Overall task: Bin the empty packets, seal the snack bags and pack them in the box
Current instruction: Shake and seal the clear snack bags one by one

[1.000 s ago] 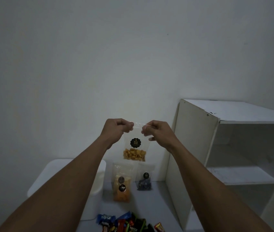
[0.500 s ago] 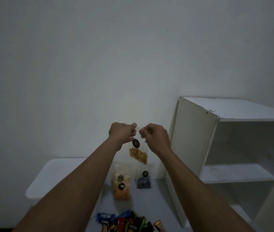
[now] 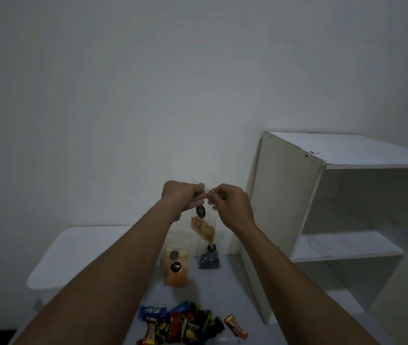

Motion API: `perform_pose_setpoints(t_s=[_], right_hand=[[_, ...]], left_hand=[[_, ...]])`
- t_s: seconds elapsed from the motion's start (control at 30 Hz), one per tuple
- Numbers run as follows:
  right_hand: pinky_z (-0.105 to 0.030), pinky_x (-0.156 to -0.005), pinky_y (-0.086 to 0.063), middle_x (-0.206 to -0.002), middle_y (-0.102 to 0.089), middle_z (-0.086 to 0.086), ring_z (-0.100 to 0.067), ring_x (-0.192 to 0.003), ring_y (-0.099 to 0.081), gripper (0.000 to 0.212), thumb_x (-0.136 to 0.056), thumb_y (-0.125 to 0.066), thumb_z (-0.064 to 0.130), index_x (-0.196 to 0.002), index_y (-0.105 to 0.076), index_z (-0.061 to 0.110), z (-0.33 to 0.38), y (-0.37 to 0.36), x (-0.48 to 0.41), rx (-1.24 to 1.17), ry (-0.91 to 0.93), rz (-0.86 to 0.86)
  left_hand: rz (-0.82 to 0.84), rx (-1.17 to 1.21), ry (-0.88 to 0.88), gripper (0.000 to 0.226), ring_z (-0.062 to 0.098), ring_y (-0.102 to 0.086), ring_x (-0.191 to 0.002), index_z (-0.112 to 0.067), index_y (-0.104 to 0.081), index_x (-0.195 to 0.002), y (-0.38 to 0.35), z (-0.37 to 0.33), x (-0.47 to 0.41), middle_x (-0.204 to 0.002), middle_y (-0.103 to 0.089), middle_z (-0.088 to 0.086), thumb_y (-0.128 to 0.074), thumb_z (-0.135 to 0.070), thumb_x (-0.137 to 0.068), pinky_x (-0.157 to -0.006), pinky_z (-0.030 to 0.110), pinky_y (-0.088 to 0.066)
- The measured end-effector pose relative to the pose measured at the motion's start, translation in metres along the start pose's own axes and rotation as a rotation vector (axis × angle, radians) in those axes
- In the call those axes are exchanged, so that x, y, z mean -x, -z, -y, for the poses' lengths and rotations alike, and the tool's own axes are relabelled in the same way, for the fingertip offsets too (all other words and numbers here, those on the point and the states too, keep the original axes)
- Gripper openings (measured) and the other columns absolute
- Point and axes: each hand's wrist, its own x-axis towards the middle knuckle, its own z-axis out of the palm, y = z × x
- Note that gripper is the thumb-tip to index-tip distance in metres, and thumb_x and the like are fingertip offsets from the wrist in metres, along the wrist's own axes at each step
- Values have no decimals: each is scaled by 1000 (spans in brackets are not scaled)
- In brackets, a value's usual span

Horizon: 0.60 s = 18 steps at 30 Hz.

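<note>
Snack bag [image 3: 204, 221], clear w/ black round sticker, hangs in mid-air in front of the white wall [image 3: 148, 83], pinched at its top edge by both hands. Left hand [image 3: 181, 196] closed on the top left corner, right hand [image 3: 229, 205] closed on the top right corner, fingertips of the 2 hands nearly touching. Bag hangs tilted, yellow-brown snack pieces bunched toward its lower right. Can't tell if the seal strip is pressed shut, it's hidden betw the fingers.

Below, on the pale table [image 3: 222, 290]: orange snack bag [image 3: 176, 267] w/ 2 dark stickers stands leaning at the back, partly behind the left forearm; just right of it a small dark snack bag [image 3: 209, 258] w/ 1 black sticker, near the wall. White box [image 3: 73, 257] w/ lid sits at left, touching or just beside the orange bag, can't tell which. Pile of candy wrappers [image 3: 185, 324] at the near edge, blue, red, green & black, one red packet [image 3: 235, 328] lying a bit apart to the right. White shelf unit [image 3: 335, 207] stands at right, its side panel just beside the right wrist in view, shelves open toward the right
</note>
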Motion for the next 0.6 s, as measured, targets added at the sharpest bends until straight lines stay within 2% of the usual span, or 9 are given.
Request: perform_pose_setpoints(t_s=[0.1,0.2,0.23,0.3,0.4,0.5,0.6], right_hand=[[-39,-75,-61,-76,-73,8,-7,-74,-71,13,-89,-68,33,-83,-73,23,-4,-3,-1,-28,-8,26],[-33,-72,-61,-78,-75,4,-9,-74,-72,26,-86,-69,46,-84,-73,20,1,-3,-2,-112,-69,83],[-34,-72,-62,-79,-75,0,-14,-75,-73,29,-88,-67,43,-83,-73,16,2,-2,-3,-176,-102,105],[-38,-73,-63,-83,-75,-10,-23,-77,-74,23,-93,-64,27,-84,-71,6,3,0,-8,-278,-165,152],[-41,-74,-63,-84,-73,-19,-30,-80,-74,16,-92,-59,5,-87,-70,-4,6,2,-13,-258,-215,229],[-36,-72,-63,-88,-71,-25,-30,-79,-71,17,-93,-56,0,-91,-68,-12,9,1,-12,-270,-241,289],[-32,-70,-62,-87,-70,-22,-24,-76,-70,17,-94,-55,0,-92,-67,-12,7,0,-9,-307,-287,333]], left_hand=[[3,15,4,15,23,-75,-78,12,-68,-93,1,2,-2,-87,-74,23,-71,5,-81,-64,28,-62],[30,-59,-24,13,28,-75,-82,9,-72,-88,4,2,-3,-88,-75,21,-70,5,-75,-72,33,-62],[55,-84,-34,12,27,-75,-83,7,-73,-89,5,3,-2,-89,-75,20,-71,3,-78,-74,34,-62],[92,-109,-48,10,25,-75,-82,6,-73,-92,8,3,-2,-93,-75,20,-69,1,-84,-75,34,-62],[109,-158,-55,10,22,-72,-76,6,-72,-95,13,4,-3,-95,-73,22,-68,3,-86,-72,32,-62],[106,-154,-33,12,21,-71,-75,6,-71,-98,17,7,-3,-96,-72,22,-67,3,-87,-71,29,-62],[103,-134,30,12,19,-70,-76,5,-71,-98,23,14,-4,-97,-72,19,-66,2,-88,-72,29,-62]])
